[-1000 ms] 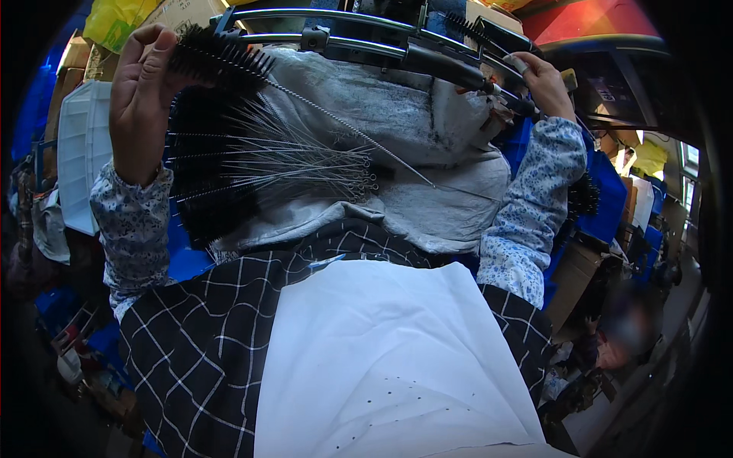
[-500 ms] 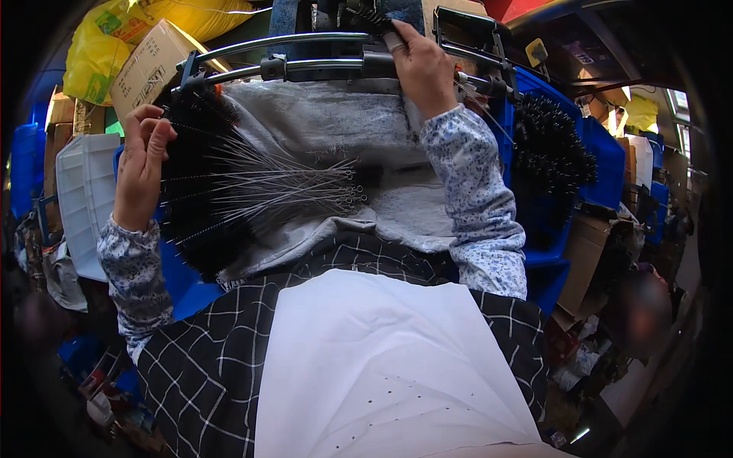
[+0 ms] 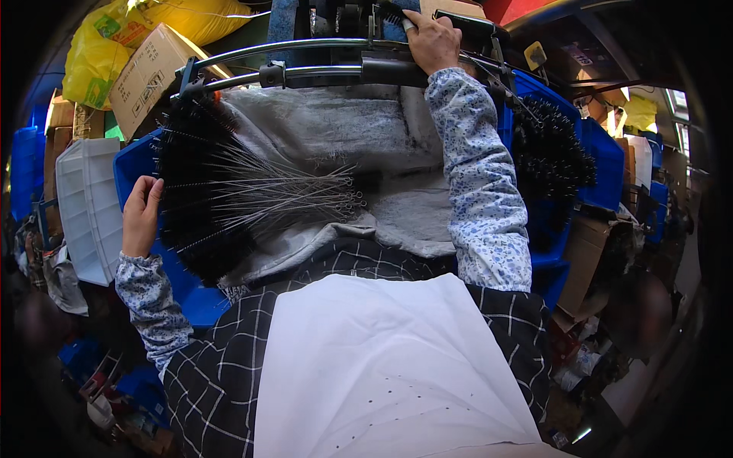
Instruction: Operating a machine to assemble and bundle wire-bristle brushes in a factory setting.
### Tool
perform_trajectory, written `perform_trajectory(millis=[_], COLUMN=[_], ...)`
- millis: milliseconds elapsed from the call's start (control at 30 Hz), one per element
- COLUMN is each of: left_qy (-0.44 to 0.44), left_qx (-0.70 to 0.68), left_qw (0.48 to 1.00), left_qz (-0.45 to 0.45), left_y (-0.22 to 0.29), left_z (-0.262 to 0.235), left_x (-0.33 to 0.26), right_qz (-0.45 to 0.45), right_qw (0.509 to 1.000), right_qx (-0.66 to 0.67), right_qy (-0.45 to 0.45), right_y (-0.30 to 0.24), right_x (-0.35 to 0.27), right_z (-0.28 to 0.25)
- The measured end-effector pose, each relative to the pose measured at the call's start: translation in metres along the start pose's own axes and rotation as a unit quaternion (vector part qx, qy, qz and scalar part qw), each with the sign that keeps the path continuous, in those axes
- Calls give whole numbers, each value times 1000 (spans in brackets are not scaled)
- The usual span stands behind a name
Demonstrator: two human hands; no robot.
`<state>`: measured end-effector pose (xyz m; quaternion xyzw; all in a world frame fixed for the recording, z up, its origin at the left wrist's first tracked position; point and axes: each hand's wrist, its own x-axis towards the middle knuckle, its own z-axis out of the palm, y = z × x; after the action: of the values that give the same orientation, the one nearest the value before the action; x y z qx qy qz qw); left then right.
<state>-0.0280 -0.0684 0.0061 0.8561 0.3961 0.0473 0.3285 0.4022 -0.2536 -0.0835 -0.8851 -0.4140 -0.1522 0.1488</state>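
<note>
A spread of black bristle brushes (image 3: pixel 195 202) with thin twisted-wire handles (image 3: pixel 282 187) lies across a grey cloth (image 3: pixel 336 118) over my lap. Small wire loops end the handles near the cloth's middle. At the outer left edge of the bristles, my left hand (image 3: pixel 140 216) has thumb and forefinger pinched on a brush tip. My right hand (image 3: pixel 434 44) is closed round one brush at the machine; its black bristles (image 3: pixel 392 13) show left of the fingers and its looped wire (image 3: pixel 527 111) sticks out to the right. One right finger wears a white wrap.
Curved metal rails (image 3: pixel 321 72) cross in front of the machine (image 3: pixel 290 23). More black brushes (image 3: pixel 550 145) fill a blue bin (image 3: pixel 603 164) at the right. White trays (image 3: pixel 88 210), a cardboard box (image 3: pixel 153 80) and yellow bags (image 3: pixel 95 65) stand at the left.
My left hand has moved down along the bristle edge and its fingers have come together. My right hand has shifted slightly right and up, with the brush in it.
</note>
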Motion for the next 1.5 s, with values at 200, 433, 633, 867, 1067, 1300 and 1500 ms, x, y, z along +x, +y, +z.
perform_trajectory(millis=[200, 433, 633, 867, 1067, 1300, 1500], left_qy=[140, 302, 368, 397, 402, 388, 367], left_qx=[-42, -298, -284, -267, -289, -54, -59], left_qw=[987, 892, 867, 864, 858, 885, 905], left_qz=[73, 158, 180, 156, 140, 251, 208], left_y=[26, 40, 39, 43, 32, 39, 57], left_z=[-9, -60, -68, -68, -76, -64, -45], left_x=[16, 13, 25, 10, 4, 18, 21], right_qz=[-18, -6, 114, 88, 86, 120, 109], right_qw=[999, 981, 992, 995, 995, 991, 990], right_qx=[-29, -156, 58, 57, 45, 43, 54], right_qy=[16, 117, -6, 2, 8, -42, -68], right_y=[10, 18, 18, -13, -30, -79, -70], right_x=[15, -7, -13, -7, -3, 8, 4], right_z=[21, 2, 0, 3, 6, 7, -4])
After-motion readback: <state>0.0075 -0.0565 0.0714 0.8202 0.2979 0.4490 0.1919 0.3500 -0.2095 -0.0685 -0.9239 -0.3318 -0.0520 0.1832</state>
